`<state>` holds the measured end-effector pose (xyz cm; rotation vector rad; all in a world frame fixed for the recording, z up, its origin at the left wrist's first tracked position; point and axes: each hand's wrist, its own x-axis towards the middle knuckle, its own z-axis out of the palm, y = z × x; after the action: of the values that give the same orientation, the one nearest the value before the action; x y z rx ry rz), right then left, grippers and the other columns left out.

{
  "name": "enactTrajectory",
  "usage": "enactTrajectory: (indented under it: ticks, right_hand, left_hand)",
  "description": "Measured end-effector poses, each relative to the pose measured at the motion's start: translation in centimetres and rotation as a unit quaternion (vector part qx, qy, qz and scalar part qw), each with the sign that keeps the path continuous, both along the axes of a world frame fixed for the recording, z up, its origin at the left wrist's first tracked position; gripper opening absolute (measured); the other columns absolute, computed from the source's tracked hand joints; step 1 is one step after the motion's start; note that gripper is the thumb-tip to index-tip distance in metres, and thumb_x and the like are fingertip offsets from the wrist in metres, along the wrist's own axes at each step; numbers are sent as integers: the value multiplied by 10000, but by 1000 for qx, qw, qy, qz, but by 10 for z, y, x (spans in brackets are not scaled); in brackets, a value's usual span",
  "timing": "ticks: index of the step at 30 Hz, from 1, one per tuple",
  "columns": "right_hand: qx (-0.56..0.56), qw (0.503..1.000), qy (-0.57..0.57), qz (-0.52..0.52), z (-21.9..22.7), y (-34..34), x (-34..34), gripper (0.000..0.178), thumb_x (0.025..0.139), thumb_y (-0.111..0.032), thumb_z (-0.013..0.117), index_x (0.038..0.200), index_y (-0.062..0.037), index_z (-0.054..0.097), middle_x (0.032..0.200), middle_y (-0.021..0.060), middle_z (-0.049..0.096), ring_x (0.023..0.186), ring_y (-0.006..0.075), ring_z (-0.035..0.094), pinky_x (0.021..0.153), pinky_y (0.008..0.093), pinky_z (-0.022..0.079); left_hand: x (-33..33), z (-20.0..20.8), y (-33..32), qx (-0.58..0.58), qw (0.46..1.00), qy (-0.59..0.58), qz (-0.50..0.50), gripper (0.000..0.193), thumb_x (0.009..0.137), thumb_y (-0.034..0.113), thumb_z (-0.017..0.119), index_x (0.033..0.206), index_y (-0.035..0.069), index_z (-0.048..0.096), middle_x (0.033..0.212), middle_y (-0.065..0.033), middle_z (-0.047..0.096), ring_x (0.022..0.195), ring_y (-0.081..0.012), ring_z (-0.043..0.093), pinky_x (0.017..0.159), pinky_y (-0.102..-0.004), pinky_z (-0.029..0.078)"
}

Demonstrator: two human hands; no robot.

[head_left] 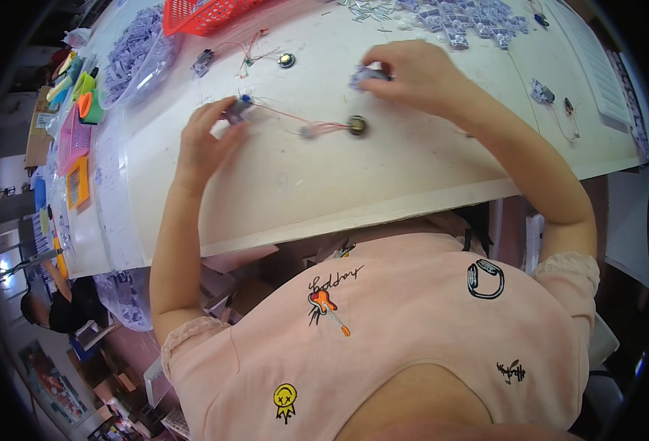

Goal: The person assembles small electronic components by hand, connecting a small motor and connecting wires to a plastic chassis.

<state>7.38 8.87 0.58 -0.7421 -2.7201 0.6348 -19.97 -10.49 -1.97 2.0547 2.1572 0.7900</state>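
Observation:
My left hand [208,140] is closed on a small purple-grey plastic part [236,110] with a blue bit at its top. Thin red wires [288,115] run from that part across the table to a round speaker-like disc [357,126], passing a small blurred piece near it. My right hand [413,73] pinches another purple-grey plastic part [368,75] above the white table [324,184], slightly blurred. Farther back lies a similar wired set: a purple-grey part [202,63], wires and a round disc [286,60].
Loose purple plastic parts [460,20] and metal pins [368,10] lie at the back. A red basket [205,16] and a clear bag of purple parts [137,59] stand back left. At right are another wired part [541,92] and a white ridged tray [589,59]. Another person [67,305] is far left.

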Motion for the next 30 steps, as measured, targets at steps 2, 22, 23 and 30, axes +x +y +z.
enactTrajectory:
  ticks: [2,22,23,30]
  right_hand:
    - [-3,1000,-3,11,1,-12,-29,319,753,-360,636,943,-107,668,782,73,645,752,222,604,682,337,464]
    - [117,976,145,113,-17,-39,16,232,777,-137,657,1004,-99,633,1027,29,599,980,206,550,843,367,377]
    - [117,977,146,103,-16,-40,22,219,775,-128,658,991,-104,636,1019,22,603,971,197,555,845,365,377]
    - [75,966,247,23,-12,-23,35,182,753,-77,663,933,-83,642,937,40,622,854,226,590,765,340,430]
  left_hand:
    - [-30,-6,-4,36,998,5,49,413,709,93,741,1100,38,617,954,-111,642,864,-212,613,777,-306,484]
    - [-160,-29,87,-68,982,98,147,444,788,239,646,1206,109,573,1002,-190,626,931,-321,606,814,-378,459]
    - [-163,-27,87,-70,982,97,143,444,788,239,646,1206,109,573,1002,-190,626,931,-321,606,814,-378,459]
    - [-115,-5,92,69,995,64,28,379,806,196,668,1171,111,607,1088,-142,618,1005,-276,579,878,-342,436]
